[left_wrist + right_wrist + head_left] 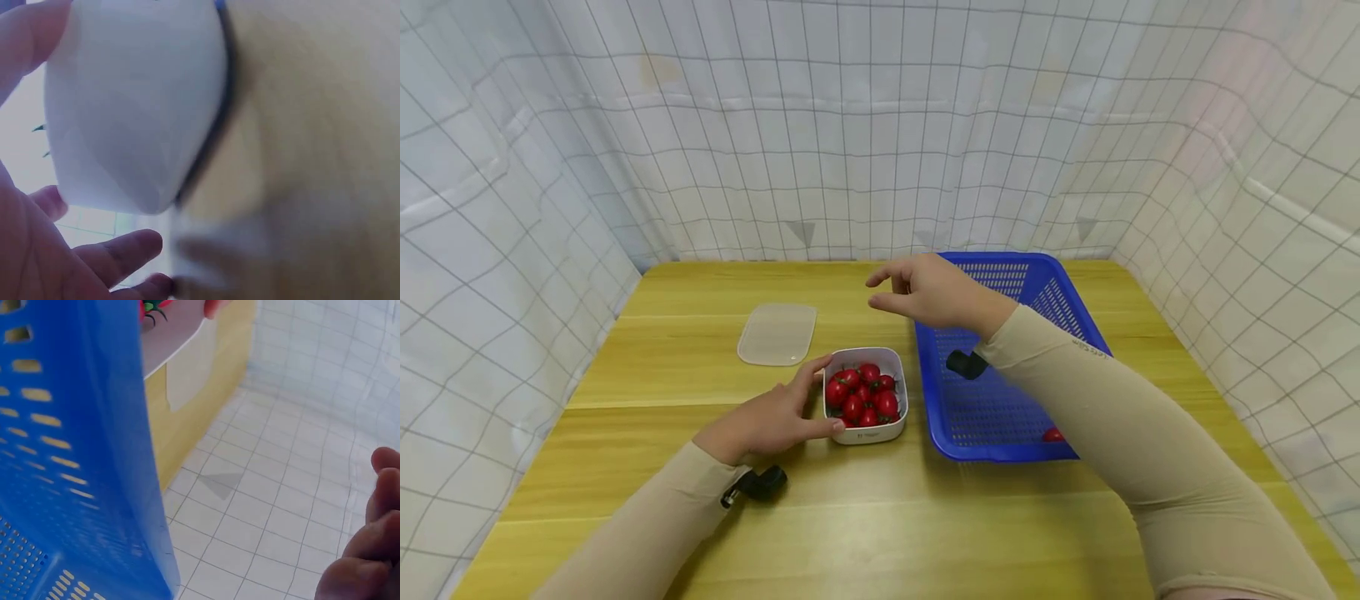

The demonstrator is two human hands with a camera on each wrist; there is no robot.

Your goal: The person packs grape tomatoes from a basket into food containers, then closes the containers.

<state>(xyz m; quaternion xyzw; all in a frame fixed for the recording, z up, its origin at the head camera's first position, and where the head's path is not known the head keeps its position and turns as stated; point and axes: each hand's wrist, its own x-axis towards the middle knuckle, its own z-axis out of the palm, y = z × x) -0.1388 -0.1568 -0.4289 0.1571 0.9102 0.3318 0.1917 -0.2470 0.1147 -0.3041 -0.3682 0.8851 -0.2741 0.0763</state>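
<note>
A white square container full of red cherry tomatoes stands on the table. My left hand grips its left side, thumb at the front and fingers toward the back; the left wrist view has the container's smooth wall close up. Above the left part of the blue basket hovers my right hand, fingers loosely bent and nothing held. Behind and left of the container lies a translucent lid, flat on the wood.
One red tomato shows at the basket's front, partly behind my right sleeve. White grid-patterned curtains surround the wooden table at the back and sides.
</note>
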